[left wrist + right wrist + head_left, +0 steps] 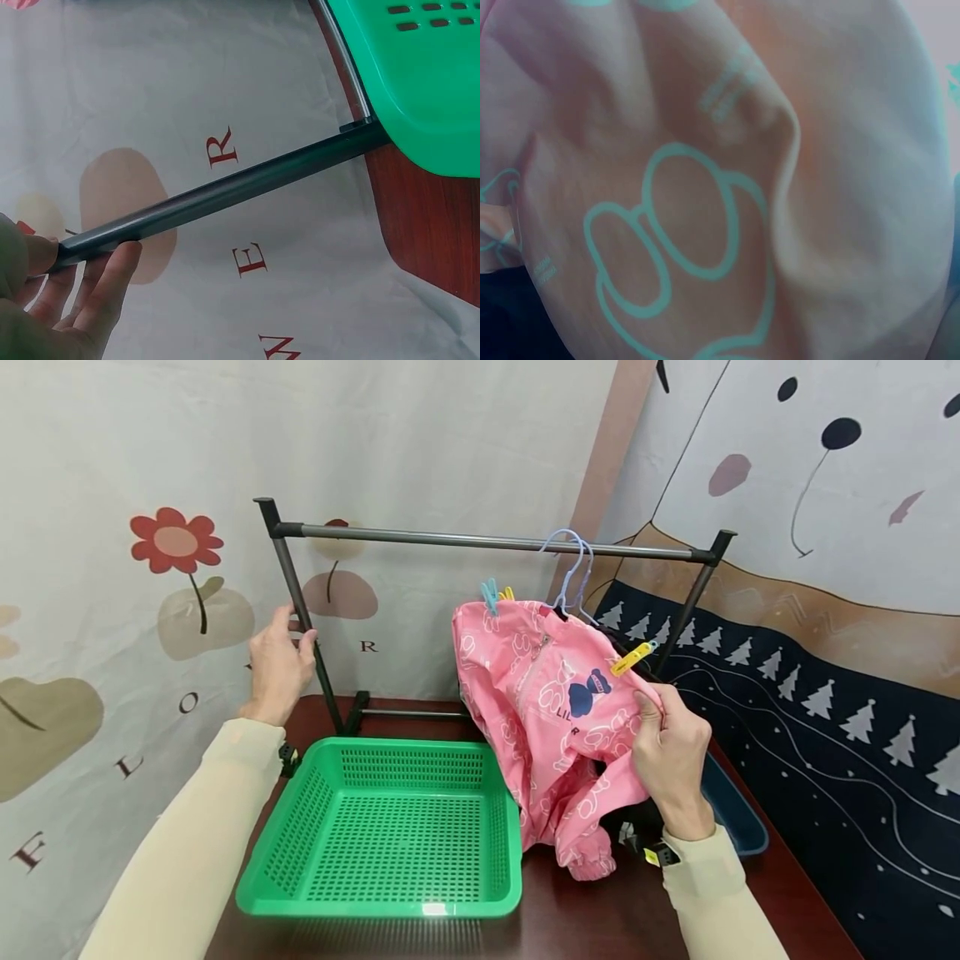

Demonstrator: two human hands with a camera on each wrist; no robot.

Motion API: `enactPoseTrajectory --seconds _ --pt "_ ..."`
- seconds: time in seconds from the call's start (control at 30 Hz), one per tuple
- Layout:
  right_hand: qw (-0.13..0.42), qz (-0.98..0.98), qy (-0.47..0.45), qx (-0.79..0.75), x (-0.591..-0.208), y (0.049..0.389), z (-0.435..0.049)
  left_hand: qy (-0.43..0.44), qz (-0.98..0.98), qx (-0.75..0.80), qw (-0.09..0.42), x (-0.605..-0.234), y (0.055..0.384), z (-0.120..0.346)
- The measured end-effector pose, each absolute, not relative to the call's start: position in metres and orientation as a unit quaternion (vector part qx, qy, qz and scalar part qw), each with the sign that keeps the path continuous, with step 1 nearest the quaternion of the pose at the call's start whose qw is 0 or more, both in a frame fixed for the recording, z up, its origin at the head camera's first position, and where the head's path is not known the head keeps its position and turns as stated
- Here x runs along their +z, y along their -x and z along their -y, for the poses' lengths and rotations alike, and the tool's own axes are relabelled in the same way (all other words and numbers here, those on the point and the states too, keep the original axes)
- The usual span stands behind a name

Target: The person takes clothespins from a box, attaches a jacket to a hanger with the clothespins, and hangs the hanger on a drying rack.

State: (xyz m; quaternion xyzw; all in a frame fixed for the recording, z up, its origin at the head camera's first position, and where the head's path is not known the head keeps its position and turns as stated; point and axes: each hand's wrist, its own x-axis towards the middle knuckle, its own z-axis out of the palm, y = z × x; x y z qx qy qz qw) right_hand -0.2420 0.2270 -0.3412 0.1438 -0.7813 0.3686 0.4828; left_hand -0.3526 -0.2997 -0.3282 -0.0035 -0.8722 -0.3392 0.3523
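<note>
A pink child's jacket [525, 677] with white outline prints hangs from a pale purple hanger [573, 568] on the rack's bar. My right hand [671, 756] pinches the jacket's right side between thumb and fingers, just below a yellow clothespin [633, 658]. A blue clothespin [490, 596] and another yellow clothespin [507, 594] sit at its left shoulder. In the right wrist view, the jacket fabric [697, 217] fills nearly everything and hides my fingers. My left hand [280, 664] holds the left post [225, 191] of the clothes rack, thumb on one side and fingers on the other.
A green perforated basket [378, 910] stands on the dark red table [570, 918], left of the jacket. The rack's metal bar [435, 537] spans above it. A dark blue basket [738, 810] is partly hidden behind my right arm. Printed cloth [420, 443] hangs behind.
</note>
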Motion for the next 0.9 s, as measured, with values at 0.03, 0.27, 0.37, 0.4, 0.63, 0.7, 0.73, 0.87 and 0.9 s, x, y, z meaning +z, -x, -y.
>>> enactPoseTrajectory --seconds 0.03,0.27,0.37,0.4,0.63,0.7,0.73,0.87,0.9 --pt "0.483 0.782 -0.143 0.368 -0.341 0.242 -0.227 0.003 0.873 -0.338 0.352 -0.328 0.352 0.299" --pt "0.483 0.781 -0.145 0.369 -0.342 0.246 -0.226 -0.007 0.879 -0.335 0.341 -0.325 0.353 0.299" --pt "0.486 0.780 -0.142 0.368 -0.342 0.249 -0.225 -0.008 0.879 -0.335 0.340 -0.325 0.352 0.299" --pt "0.486 0.779 -0.141 0.369 -0.342 0.250 -0.225 -0.007 0.879 -0.334 0.341 -0.325 0.352 0.299" --pt "0.487 0.779 -0.137 0.371 -0.340 0.259 -0.221 -0.005 0.877 -0.337 0.343 -0.325 0.351 0.299" --pt "0.485 0.780 -0.138 0.370 -0.339 0.262 -0.220 -0.007 0.877 -0.338 0.341 -0.325 0.351 0.299" --pt "0.485 0.780 -0.139 0.371 -0.339 0.263 -0.219 -0.008 0.878 -0.337 0.340 -0.324 0.351 0.299" --pt "0.477 0.786 -0.136 0.369 -0.338 0.268 -0.218 -0.009 0.881 -0.338 0.331 -0.325 0.351 0.299" --pt "0.477 0.786 -0.136 0.370 -0.338 0.268 -0.218 -0.008 0.881 -0.337 0.331 -0.325 0.351 0.298"
